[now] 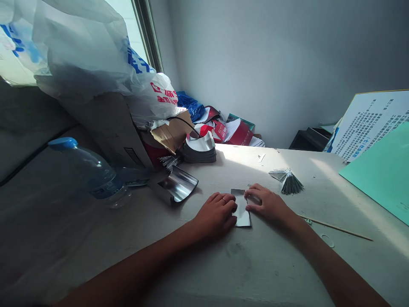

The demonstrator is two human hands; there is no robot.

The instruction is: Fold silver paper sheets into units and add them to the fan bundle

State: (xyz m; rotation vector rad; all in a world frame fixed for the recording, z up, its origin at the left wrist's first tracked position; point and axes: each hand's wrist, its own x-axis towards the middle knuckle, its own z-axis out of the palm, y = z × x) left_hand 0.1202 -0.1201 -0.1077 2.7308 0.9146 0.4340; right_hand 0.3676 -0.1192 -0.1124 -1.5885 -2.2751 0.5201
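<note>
A small rectangular pale sheet, perhaps a thin stack, (242,213) lies flat on the table in front of me. Along its left edge rest the curled fingers of my left hand (217,213), which wears a ring. My right hand (266,204) grips the right edge, its thumb and fingertips bent with a gap between them. Beyond my right hand is a fan-shaped bundle of silvery strips (290,182), gathered at the top. A curved shiny sheet (182,184) lies to the left, with a stack of curved sheets (200,149) behind it.
A blue-capped plastic bottle (102,177) stands tilted-looking at left, beside a box under white plastic bags (86,51). A thin wooden stick (338,228) and a rubber band (327,241) lie at right. Green card (383,170) and a printed board (373,123) stand farther right.
</note>
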